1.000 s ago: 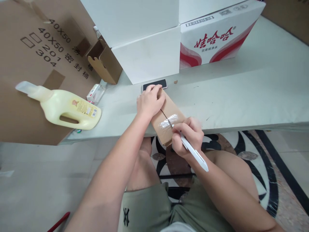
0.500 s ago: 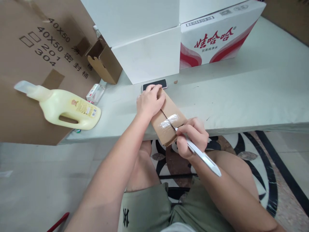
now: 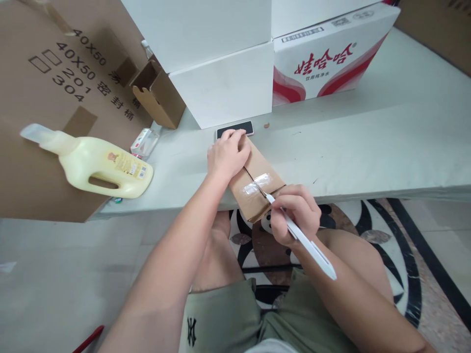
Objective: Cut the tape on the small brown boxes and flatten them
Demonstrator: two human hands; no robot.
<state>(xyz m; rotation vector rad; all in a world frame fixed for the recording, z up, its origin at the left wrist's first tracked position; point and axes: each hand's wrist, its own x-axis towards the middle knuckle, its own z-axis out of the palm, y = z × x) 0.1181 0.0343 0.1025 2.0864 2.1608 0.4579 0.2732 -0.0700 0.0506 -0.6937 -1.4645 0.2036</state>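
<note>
Head view looks down on a small brown box point(image 3: 257, 166) lying at the near edge of the pale surface point(image 3: 368, 147), just below the middle of the frame, its near end jutting past the edge over the person's lap. The left hand point(image 3: 228, 153) lies palm-down on the far end of the box, fingers curled over it, pinning it. A dark phone point(image 3: 235, 130) sits just beyond the fingertips. The right hand point(image 3: 294, 213) is closed around a white pen-shaped tool point(image 3: 312, 247), whose tip meets the clear tape point(image 3: 255, 185) at the near end of the strip, right on the seam between the flaps. By the look of it, the step in hand is slitting that tape along the seam, with the tip close to the box's near corner. Finishing the cut would call for a shallow, steady drag in line with the seam, the box pinned firmly so it doesn't tip off the edge. A yellow bottle point(image 3: 106, 166) lies on its side at the left, well apart.
</note>
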